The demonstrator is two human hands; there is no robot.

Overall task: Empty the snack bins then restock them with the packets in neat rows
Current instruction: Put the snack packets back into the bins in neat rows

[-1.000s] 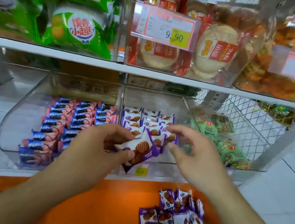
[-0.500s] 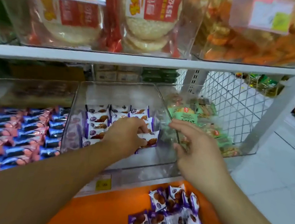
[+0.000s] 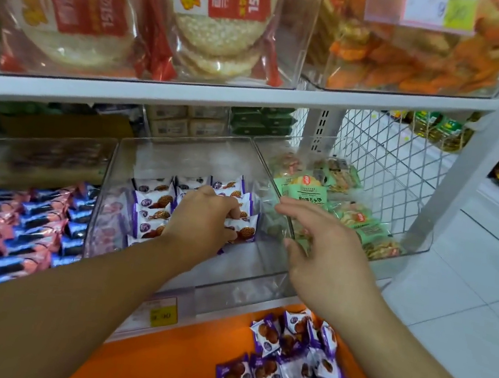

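Note:
A clear middle bin (image 3: 250,270) on the lower shelf holds rows of purple-and-white waffle packets (image 3: 154,200). My left hand (image 3: 203,217) reaches inside it, fingers curled onto a waffle packet (image 3: 241,230) at the front of the right row. My right hand (image 3: 322,251) hovers with relaxed fingers at the bin's right wall and holds nothing. A loose pile of the same purple packets (image 3: 292,367) lies on the orange surface (image 3: 164,363) below.
The left bin (image 3: 99,170) holds rows of blue-and-pink packets (image 3: 16,232). The right bin (image 3: 416,250) holds green packets (image 3: 304,189). Upper-shelf bins hold rice cakes (image 3: 217,28) and orange snacks (image 3: 414,64). A wire mesh panel (image 3: 380,161) and white floor tiles (image 3: 464,293) lie to the right.
My left hand has carried the waffle packet from the bin's front into the right row. My right hand stays near the bin's right wall. The view has shifted right and closer.

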